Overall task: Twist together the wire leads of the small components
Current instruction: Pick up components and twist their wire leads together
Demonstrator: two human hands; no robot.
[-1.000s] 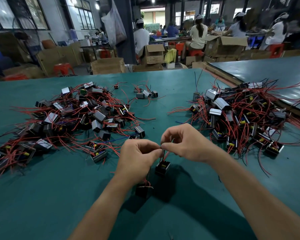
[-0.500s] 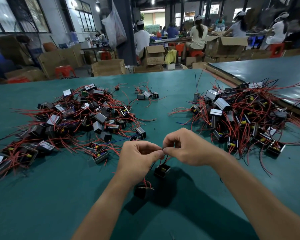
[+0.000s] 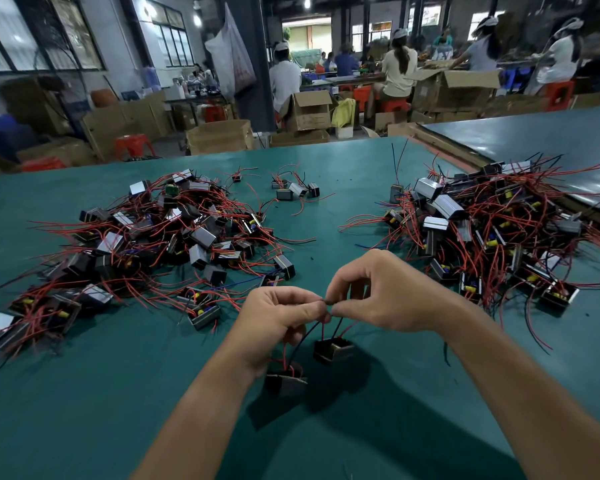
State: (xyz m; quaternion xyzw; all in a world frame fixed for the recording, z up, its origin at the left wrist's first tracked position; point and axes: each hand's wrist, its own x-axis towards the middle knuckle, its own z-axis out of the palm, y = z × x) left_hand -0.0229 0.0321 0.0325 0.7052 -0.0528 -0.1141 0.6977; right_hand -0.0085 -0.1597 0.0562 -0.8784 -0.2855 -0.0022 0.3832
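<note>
Two small black box components hang below my hands over the green table: one (image 3: 333, 349) under my fingertips, the other (image 3: 284, 382) lower left. Their red and black wire leads (image 3: 326, 325) rise to a point where both hands meet. My left hand (image 3: 274, 323) pinches the leads between thumb and fingers. My right hand (image 3: 378, 292) pinches the same lead ends from the right, fingertips touching the left hand's. The joined tips are hidden between the fingers.
A large pile of components with red wires (image 3: 146, 244) lies at left, another pile (image 3: 492, 230) at right, and a few loose ones (image 3: 293, 190) at the back. The green table (image 3: 84, 410) ends beyond them; boxes and seated people fill the background.
Both hands stay pinched together on the leads with small finger shifts. The two hanging components have swung slightly; the piles have not moved.
</note>
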